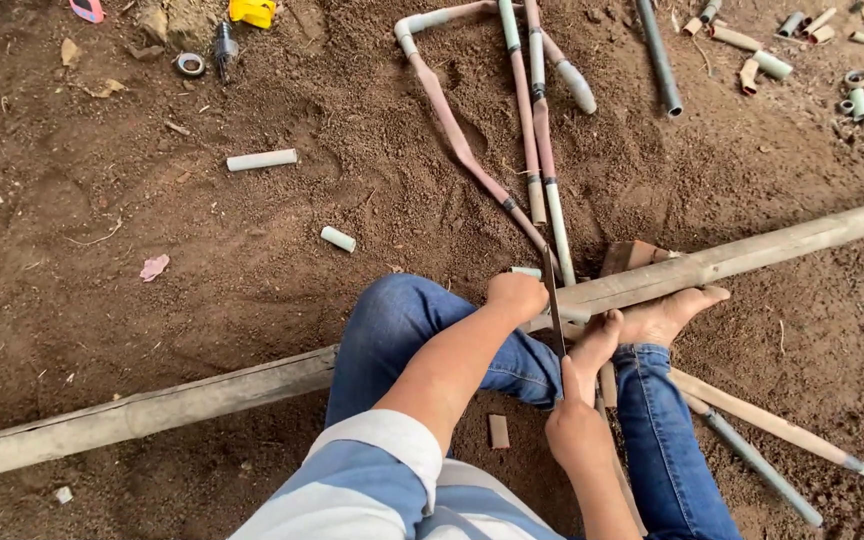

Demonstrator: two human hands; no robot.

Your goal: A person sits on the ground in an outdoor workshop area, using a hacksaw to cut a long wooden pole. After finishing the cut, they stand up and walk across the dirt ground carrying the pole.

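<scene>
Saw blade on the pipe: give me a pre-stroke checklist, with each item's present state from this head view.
1. Left hand grips the pale pipe beside the blade: ok.
2. Right hand holds the saw blade at its near end: ok.
3. Bare foot rests against the long wooden beam by the cut: ok.
4. Left fingers apart from the blade: not ok, very close.
5. Blade seated in a cut: cannot tell.
</scene>
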